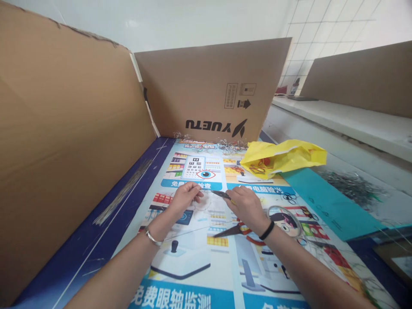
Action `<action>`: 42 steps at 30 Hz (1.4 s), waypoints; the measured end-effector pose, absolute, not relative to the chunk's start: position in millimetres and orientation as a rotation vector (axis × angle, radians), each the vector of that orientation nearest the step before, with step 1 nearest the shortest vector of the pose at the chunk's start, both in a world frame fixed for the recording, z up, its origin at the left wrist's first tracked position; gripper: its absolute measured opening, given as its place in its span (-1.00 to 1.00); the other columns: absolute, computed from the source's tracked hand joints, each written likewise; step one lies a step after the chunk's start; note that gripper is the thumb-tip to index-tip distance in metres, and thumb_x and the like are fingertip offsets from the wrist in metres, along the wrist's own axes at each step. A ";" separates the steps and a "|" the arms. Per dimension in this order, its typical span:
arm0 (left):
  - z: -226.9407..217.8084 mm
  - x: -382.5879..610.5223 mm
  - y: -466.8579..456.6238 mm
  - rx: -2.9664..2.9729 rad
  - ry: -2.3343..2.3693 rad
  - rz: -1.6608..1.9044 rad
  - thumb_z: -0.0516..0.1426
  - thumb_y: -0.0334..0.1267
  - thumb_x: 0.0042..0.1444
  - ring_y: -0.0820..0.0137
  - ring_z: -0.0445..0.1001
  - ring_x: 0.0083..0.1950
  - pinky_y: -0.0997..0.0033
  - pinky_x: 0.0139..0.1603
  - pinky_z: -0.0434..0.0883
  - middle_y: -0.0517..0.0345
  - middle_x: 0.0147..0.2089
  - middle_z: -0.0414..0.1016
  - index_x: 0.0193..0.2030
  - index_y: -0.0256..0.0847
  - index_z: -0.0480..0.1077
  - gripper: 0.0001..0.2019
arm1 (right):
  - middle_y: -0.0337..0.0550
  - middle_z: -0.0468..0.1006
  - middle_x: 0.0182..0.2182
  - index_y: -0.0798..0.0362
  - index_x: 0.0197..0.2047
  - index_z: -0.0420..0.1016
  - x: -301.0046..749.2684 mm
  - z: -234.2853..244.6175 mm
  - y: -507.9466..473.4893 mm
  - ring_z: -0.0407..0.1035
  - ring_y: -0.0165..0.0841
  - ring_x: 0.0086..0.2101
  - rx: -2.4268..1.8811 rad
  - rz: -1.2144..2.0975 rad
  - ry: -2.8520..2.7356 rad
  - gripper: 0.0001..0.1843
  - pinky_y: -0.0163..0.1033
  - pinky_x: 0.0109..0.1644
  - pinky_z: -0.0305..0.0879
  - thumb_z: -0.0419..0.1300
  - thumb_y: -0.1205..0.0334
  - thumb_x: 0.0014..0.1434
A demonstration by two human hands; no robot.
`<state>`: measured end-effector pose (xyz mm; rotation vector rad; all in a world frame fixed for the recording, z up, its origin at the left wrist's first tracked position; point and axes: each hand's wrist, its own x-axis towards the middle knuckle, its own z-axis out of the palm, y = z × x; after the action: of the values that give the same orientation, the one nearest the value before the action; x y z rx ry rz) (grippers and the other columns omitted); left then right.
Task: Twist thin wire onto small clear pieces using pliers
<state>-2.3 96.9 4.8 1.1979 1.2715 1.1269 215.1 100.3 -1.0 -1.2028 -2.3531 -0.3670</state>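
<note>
My left hand (188, 195) is closed in a pinch over the printed sheet (222, 266), gripping a thin piece of wire (203, 191) that is hard to make out. Pliers (220, 195) with dark, pointed jaws are held in my right hand (246, 205), and their tip points left at the wire. Just below that hand lies a pair of scissors (230, 231) with orange-red handles, partly hidden by my right wrist. A bracelet circles my left wrist and a black band my right one.
Cardboard panels (199, 81) stand at the back and left. A bundle of straight wires (124, 191) lies on the left. A yellow bag (289, 154) sits at the back right, near a heap of wire pieces (350, 189). Wire scraps (230, 146) lie along the rear panel.
</note>
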 end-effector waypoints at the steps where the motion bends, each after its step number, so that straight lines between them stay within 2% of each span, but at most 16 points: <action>1: 5.8 -3.1 97.0 1.190 1.253 1.119 0.14 -0.12 -0.04 0.52 0.37 -0.53 0.53 -0.48 0.25 0.12 -0.44 0.48 -0.44 -0.26 0.30 -0.78 | -0.17 0.40 -0.48 0.05 -0.37 0.44 215.3 -1.4 100.5 0.22 -0.36 -0.38 -1.202 -0.349 -2.349 -0.81 -0.27 -0.28 0.01 0.07 0.17 0.17; 4: 8.4 -4.8 96.8 1.169 1.216 1.105 0.18 -0.14 -0.09 0.52 0.38 -0.50 0.54 -0.46 0.25 0.13 -0.40 0.49 -0.42 -0.26 0.32 -0.78 | -0.16 0.41 -0.48 0.05 -0.34 0.45 215.7 -2.2 100.8 0.23 -0.36 -0.38 -1.207 -0.302 -2.345 -0.81 -0.28 -0.27 0.05 0.07 0.17 0.17; 9: 11.2 -4.0 94.7 1.141 1.220 1.049 0.23 -0.19 -0.16 0.58 0.30 -0.60 0.57 -0.54 0.19 0.26 -0.53 0.41 -0.45 -0.25 0.31 -0.79 | -0.16 0.42 -0.46 0.04 -0.33 0.46 216.2 -5.3 102.2 0.25 -0.36 -0.37 -1.200 -0.241 -2.328 -0.81 -0.29 -0.26 0.09 0.07 0.16 0.17; 15: 8.2 -2.8 95.5 1.168 1.209 1.006 0.18 -0.28 -0.15 0.64 0.26 -0.66 0.59 -0.61 0.15 0.14 -0.33 0.49 -0.42 -0.25 0.28 -0.83 | -0.16 0.43 -0.46 0.04 -0.33 0.46 215.8 -11.5 105.2 0.27 -0.35 -0.36 -1.201 -0.220 -2.316 -0.81 -0.29 -0.27 0.11 0.07 0.16 0.16; 21: 9.6 -2.4 93.8 1.182 1.240 0.959 0.16 -0.29 -0.13 0.61 0.26 -0.67 0.60 -0.61 0.16 0.15 -0.45 0.50 -0.44 -0.23 0.25 -0.85 | -0.15 0.45 -0.41 0.05 -0.30 0.46 214.7 -13.2 104.9 0.30 -0.35 -0.34 -1.225 -0.092 -2.279 -0.81 -0.30 -0.26 0.15 0.07 0.16 0.15; 26: 11.6 -2.1 92.6 1.205 1.255 0.939 0.13 -0.30 -0.13 0.61 0.27 -0.67 0.60 -0.63 0.13 0.10 -0.37 0.52 -0.43 -0.23 0.24 -0.88 | -0.18 0.45 -0.41 0.04 -0.30 0.46 211.4 -11.3 102.2 0.31 -0.36 -0.33 -1.282 0.030 -2.293 -0.81 -0.32 -0.27 0.17 0.07 0.16 0.14; 29: 12.2 -2.1 92.5 1.214 1.262 0.934 0.12 -0.30 -0.13 0.59 0.26 -0.67 0.60 -0.64 0.11 0.12 -0.42 0.51 -0.44 -0.22 0.23 -0.88 | -0.18 0.44 -0.42 0.03 -0.29 0.45 209.3 -9.8 100.1 0.31 -0.36 -0.33 -1.279 0.084 -2.294 -0.80 -0.31 -0.26 0.16 0.06 0.15 0.15; 35: 11.1 -2.8 92.9 1.200 1.238 0.944 0.15 -0.27 -0.13 0.54 0.33 -0.60 0.58 -0.58 0.20 0.18 -0.52 0.46 -0.44 -0.22 0.23 -0.85 | -0.18 0.44 -0.42 0.03 -0.31 0.44 209.8 -10.7 99.9 0.31 -0.37 -0.33 -1.290 0.087 -2.291 -0.79 -0.32 -0.28 0.14 0.05 0.13 0.16; 42: 9.9 -2.6 93.9 1.182 1.251 0.962 0.15 -0.29 -0.13 0.56 0.33 -0.61 0.57 -0.56 0.22 0.18 -0.49 0.47 -0.44 -0.22 0.24 -0.86 | -0.20 0.43 -0.44 0.03 -0.34 0.44 210.6 -10.3 100.3 0.31 -0.39 -0.36 -1.326 0.040 -2.307 -0.79 -0.34 -0.32 0.13 0.05 0.13 0.15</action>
<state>-2.6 93.9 9.9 1.1821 1.2507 0.9617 210.6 100.3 -10.3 -1.3264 -2.3068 0.0398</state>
